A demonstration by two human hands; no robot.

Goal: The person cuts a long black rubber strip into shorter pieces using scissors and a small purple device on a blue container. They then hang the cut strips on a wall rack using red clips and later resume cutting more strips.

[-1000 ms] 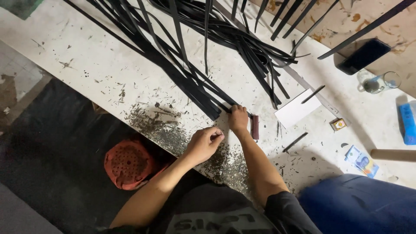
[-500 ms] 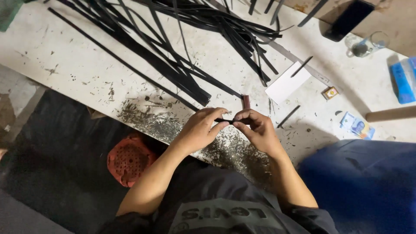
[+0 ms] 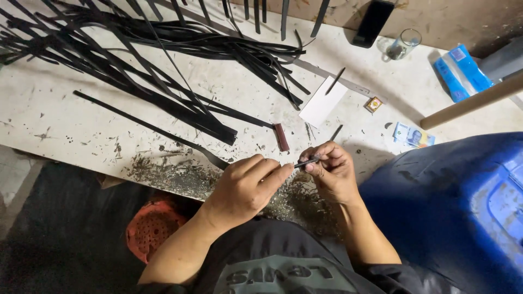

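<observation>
Dozens of long black strips (image 3: pixel 163 71) sprawl across the scuffed white table (image 3: pixel 54 125), the biggest heap in sight, with a blue barrel (image 3: pixel 452 201) bulking at the person's right. Below the table edge sits an orange perforated basket (image 3: pixel 150 228). Nearer in, the left hand (image 3: pixel 245 188) has its fingers curled and pressed together, thumb and forefinger pinching one end of a short dark strip piece (image 3: pixel 306 161). The right hand (image 3: pixel 329 171) pinches the other end, so the piece hangs between both hands just above the shavings (image 3: pixel 174 174) at the table's front edge. A white card (image 3: pixel 321 103), a small reddish-brown block (image 3: pixel 280 136) and a glass (image 3: pixel 403 43) lie beyond.
</observation>
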